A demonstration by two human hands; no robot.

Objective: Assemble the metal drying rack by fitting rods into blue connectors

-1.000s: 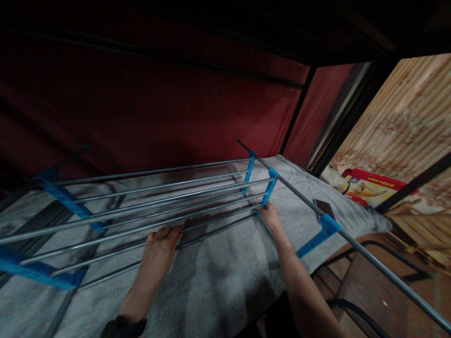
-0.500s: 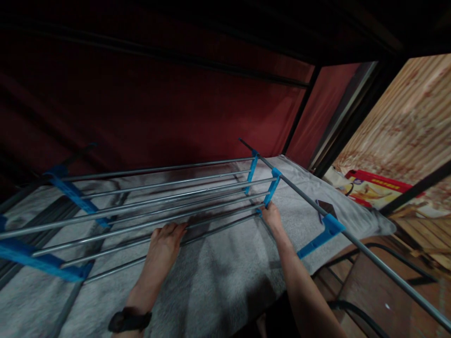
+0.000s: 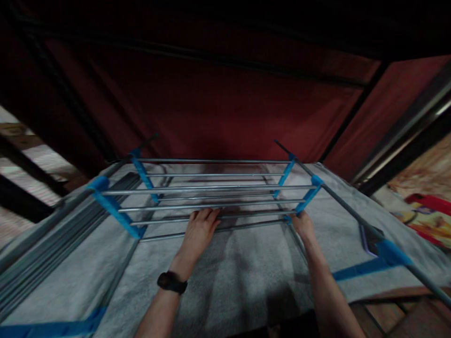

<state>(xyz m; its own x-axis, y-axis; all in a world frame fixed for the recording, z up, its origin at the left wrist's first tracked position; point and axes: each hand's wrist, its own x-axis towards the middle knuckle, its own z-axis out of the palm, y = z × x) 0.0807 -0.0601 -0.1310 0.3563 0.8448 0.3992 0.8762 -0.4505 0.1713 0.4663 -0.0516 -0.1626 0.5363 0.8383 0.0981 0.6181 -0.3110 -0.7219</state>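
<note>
A rack of grey metal tubes (image 3: 211, 189) and blue plastic brackets lies on its side in front of me. My left hand (image 3: 201, 230), with a black watch (image 3: 172, 282) on its wrist, curls its fingers over one of the lower tubes near the middle; its fingertips are partly hidden. At the right end, my right hand (image 3: 303, 226) grips the lower end of a blue bracket (image 3: 306, 196), where a tube end meets a side pole. Another blue bracket (image 3: 112, 206) carries the tubes' left ends.
Loose grey tubes (image 3: 77, 234) lie in a bundle at the left on the grey blanket (image 3: 243, 272). A phone (image 3: 368, 238) rests at the right, near a protruding blue bracket (image 3: 377, 263). A red and yellow box (image 3: 431, 218) stands beyond. Behind the rack is a dark red panel (image 3: 218, 112).
My view has swung left, so the rack sits more centrally and its left end shows fully. Both hands stay at about the same places on the rack.
</note>
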